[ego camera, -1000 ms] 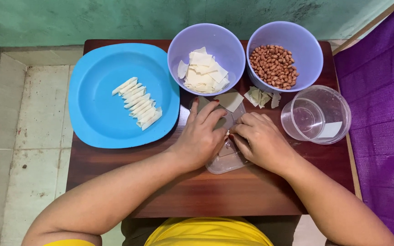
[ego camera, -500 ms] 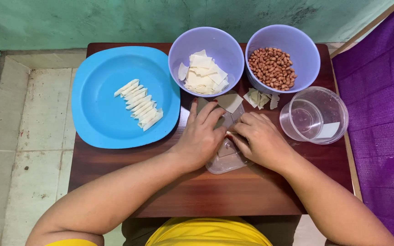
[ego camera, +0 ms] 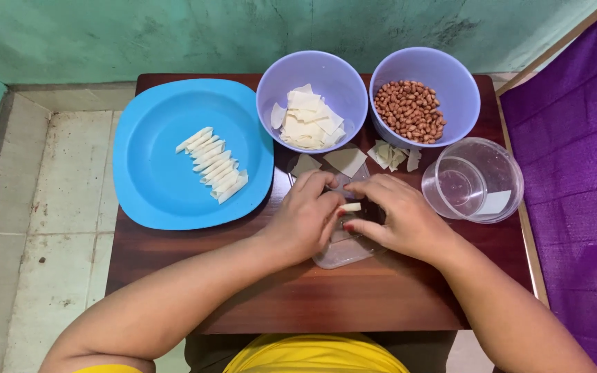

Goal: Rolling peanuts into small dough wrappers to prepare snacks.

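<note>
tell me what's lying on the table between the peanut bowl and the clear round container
In the head view, a few loose pale wrapper pieces lie on the dark wooden table, just below the peanut bowl and left of the clear round container.

On the brown wooden table [ego camera: 243, 290], the round blue plastic plate [ego camera: 153, 186] sits at ten o'clock, rolled white pastry sticks [ego camera: 214, 164] on it; two lilac plastic bowls [ego camera: 326, 76] at twelve; the clear plastic tub [ego camera: 481, 181] at two.

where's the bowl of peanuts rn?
Head view: the bowl of peanuts sits at the table's far right, beside the bowl of wrappers and just behind the clear container.
</note>
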